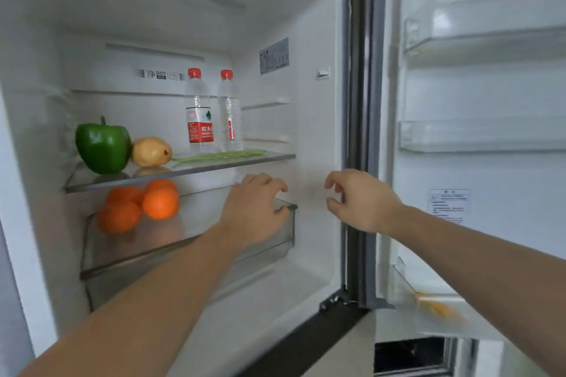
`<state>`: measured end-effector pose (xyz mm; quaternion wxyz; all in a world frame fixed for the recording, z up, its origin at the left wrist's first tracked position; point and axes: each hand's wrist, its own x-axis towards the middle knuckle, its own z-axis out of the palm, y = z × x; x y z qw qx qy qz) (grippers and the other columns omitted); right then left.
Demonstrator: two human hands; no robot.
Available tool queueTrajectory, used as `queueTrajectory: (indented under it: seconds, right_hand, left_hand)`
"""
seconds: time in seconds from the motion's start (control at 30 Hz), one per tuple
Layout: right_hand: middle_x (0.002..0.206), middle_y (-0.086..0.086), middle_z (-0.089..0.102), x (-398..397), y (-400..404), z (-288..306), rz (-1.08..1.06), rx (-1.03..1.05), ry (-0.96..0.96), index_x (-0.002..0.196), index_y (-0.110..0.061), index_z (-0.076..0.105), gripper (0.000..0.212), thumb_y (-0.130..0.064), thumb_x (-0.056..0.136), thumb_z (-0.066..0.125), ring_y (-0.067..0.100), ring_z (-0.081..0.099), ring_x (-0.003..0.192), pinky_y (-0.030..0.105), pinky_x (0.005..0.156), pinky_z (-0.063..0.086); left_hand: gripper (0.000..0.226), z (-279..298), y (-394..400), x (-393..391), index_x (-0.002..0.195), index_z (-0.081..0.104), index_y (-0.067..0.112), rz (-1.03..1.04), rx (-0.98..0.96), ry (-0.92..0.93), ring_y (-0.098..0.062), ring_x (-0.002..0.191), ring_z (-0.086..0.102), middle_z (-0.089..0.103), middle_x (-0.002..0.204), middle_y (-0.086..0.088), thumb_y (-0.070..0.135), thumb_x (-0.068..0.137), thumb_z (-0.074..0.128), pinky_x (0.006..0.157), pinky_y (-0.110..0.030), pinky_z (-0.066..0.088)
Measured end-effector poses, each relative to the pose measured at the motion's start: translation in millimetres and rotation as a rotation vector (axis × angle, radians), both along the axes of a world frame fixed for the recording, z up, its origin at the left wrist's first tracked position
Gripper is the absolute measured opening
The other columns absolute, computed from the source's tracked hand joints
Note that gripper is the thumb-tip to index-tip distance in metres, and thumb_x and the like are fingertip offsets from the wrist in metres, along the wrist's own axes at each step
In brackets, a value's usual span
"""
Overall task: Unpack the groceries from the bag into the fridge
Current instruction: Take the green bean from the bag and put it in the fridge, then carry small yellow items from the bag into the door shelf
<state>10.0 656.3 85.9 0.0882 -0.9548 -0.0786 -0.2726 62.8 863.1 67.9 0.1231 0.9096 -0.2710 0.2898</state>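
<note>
The fridge stands open in front of me. On its glass shelf sit a green bell pepper, a yellow pear-like fruit, some green beans and two red-capped water bottles. Below, three oranges lie in the clear drawer. My left hand hovers over the drawer's right end with loosely curled fingers, holding nothing. My right hand hangs near the fridge's right wall, fingers loosely curled and empty. No bag is in view.
The fridge door is swung open on the right, with clear door bins. A lower door bin holds something yellow. The hinge post stands between cabinet and door.
</note>
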Motion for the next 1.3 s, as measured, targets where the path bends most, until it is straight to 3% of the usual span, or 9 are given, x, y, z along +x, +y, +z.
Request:
queueTrajectory:
  seconds: [0.1, 0.37, 0.6, 0.8, 1.07, 1.3]
  right_hand:
    - [0.103, -0.002, 0.057, -44.7, -25.8, -7.3, -0.072, 0.013, 0.0, 0.116, -0.023, 0.057, 0.03, -0.032, 0.088, 0.054, 0.02, 0.058, 0.095, 0.034, 0.08, 0.05]
    - [0.122, -0.007, 0.054, -183.1, -127.2, -32.2, -0.316, 0.032, 0.01, 0.127, -0.029, 0.05, 0.039, -0.041, 0.09, 0.051, 0.017, 0.057, 0.106, 0.03, 0.083, 0.048]
    - [0.123, -0.004, 0.052, -329.6, -228.2, -61.5, -0.632, 0.182, 0.098, 0.13, -0.028, 0.048, 0.046, -0.041, 0.087, 0.056, 0.018, 0.056, 0.109, 0.035, 0.089, 0.048]
    - [0.131, -0.005, 0.048, -437.4, -287.1, -77.1, -0.987, 0.226, 0.092, 0.132, -0.03, 0.045, 0.049, -0.045, 0.086, 0.056, 0.018, 0.053, 0.115, 0.037, 0.091, 0.048]
    - [0.127, -0.007, 0.051, -554.4, -284.3, -97.6, -1.509, 0.321, 0.004, 0.129, -0.03, 0.048, 0.043, -0.044, 0.088, 0.055, 0.016, 0.056, 0.105, 0.034, 0.081, 0.052]
    - [0.129, -0.007, 0.05, -637.2, -206.6, -112.8, -1.898, 0.338, 0.011, 0.131, -0.031, 0.045, 0.046, -0.045, 0.089, 0.055, 0.015, 0.058, 0.107, 0.034, 0.082, 0.052]
  left_hand:
    - [0.041, -6.7, -29.8, -27.9, 0.126, 0.054, 0.031, -0.088, -0.034, 0.055, -0.02, 0.122, 0.045, 0.054, 0.128, 0.005, 0.038, 0.086, 0.055, 0.1, -0.038, 0.04]
    - [0.049, -24.8, -153.7, -118.6, 0.134, 0.047, 0.032, -0.352, 0.012, 0.148, -0.016, 0.122, 0.046, 0.049, 0.133, 0.008, 0.045, 0.087, 0.056, 0.095, -0.032, 0.043]
    - [0.044, -39.5, -295.3, -213.0, 0.127, 0.05, 0.034, -0.625, 0.002, 0.25, -0.014, 0.12, 0.047, 0.051, 0.126, 0.009, 0.042, 0.084, 0.058, 0.093, -0.033, 0.043]
    - [0.045, -49.4, -408.3, -282.8, 0.123, 0.052, 0.033, -0.943, 0.079, 0.233, -0.018, 0.112, 0.051, 0.054, 0.12, 0.007, 0.043, 0.079, 0.061, 0.088, -0.032, 0.045]
    - [0.048, -77.3, -510.1, -373.5, 0.129, 0.048, 0.035, -1.394, 0.268, 0.118, -0.015, 0.122, 0.044, 0.048, 0.129, 0.011, 0.043, 0.083, 0.059, 0.094, -0.031, 0.042]
    - [0.048, -88.1, -516.6, -484.3, 0.129, 0.046, 0.036, -1.752, 0.341, 0.137, -0.013, 0.123, 0.041, 0.047, 0.131, 0.013, 0.045, 0.083, 0.056, 0.094, -0.034, 0.042]
